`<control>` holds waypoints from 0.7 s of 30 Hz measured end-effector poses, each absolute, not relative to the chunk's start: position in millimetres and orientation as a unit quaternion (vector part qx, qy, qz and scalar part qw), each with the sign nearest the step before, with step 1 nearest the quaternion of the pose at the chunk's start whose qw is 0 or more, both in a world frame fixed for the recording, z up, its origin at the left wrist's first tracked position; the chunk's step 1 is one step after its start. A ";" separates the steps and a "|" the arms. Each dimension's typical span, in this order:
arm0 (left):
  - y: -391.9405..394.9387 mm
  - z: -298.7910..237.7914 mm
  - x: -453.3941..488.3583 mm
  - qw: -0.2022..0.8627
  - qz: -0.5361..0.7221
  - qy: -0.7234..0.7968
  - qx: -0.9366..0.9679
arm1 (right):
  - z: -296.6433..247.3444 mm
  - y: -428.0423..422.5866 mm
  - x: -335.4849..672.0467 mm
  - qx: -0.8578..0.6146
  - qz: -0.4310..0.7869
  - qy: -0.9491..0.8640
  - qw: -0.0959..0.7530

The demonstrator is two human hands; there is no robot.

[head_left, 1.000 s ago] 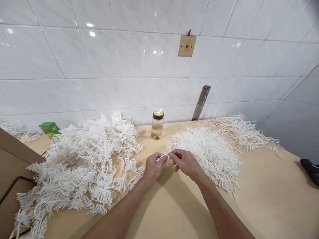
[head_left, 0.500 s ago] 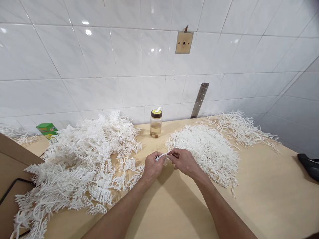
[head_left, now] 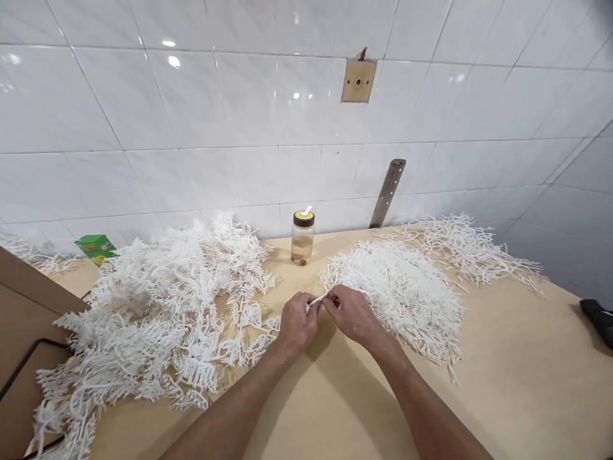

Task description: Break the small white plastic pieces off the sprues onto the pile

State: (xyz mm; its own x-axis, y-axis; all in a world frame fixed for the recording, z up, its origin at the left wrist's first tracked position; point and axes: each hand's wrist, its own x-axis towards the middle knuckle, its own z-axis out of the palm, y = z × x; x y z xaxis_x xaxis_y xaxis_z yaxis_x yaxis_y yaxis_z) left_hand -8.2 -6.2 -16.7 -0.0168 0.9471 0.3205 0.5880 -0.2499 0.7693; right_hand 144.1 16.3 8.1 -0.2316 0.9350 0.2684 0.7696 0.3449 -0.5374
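Between my two hands runs a thin white plastic strand (head_left: 318, 299). My left hand (head_left: 297, 319) is closed on its near end, thumb and forefinger pinched together. The fingertips of my right hand (head_left: 348, 310) pinch the strand's other end, close beside the left thumb. Right behind my right hand lies a pile of short white strands (head_left: 400, 294). To the left of my left hand spreads a large heap of white branched plastic sprigs (head_left: 167, 306). My fingers hide the strand's ends.
A jar with a yellow-topped lid (head_left: 302, 236) stands near the tiled wall. Longer white strands (head_left: 472, 249) lie at the back right. A metal bracket (head_left: 387, 193) leans by the wall. A green box (head_left: 96, 249), a brown board (head_left: 33, 319) and a black object (head_left: 597, 324) flank the table (head_left: 517, 370).
Both hands stay at the same spot with the strand. It looks straighter and shorter between them, and my right fingertips have closed in on it. The view has shifted slightly.
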 end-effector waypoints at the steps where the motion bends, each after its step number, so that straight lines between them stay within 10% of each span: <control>1: -6.3 -16.9 -8.4 0.203 0.419 0.573 0.674 | 7.4 16.8 144.1 -0.554 0.149 -0.772 0.273; 12: -8.6 -13.3 -6.6 0.175 0.353 0.615 0.683 | 4.0 13.5 139.9 -0.530 0.101 -0.791 0.288; 21: 1.9 -11.1 -13.1 0.363 0.392 0.575 0.619 | -6.4 18.7 133.0 -0.521 0.024 -0.796 0.307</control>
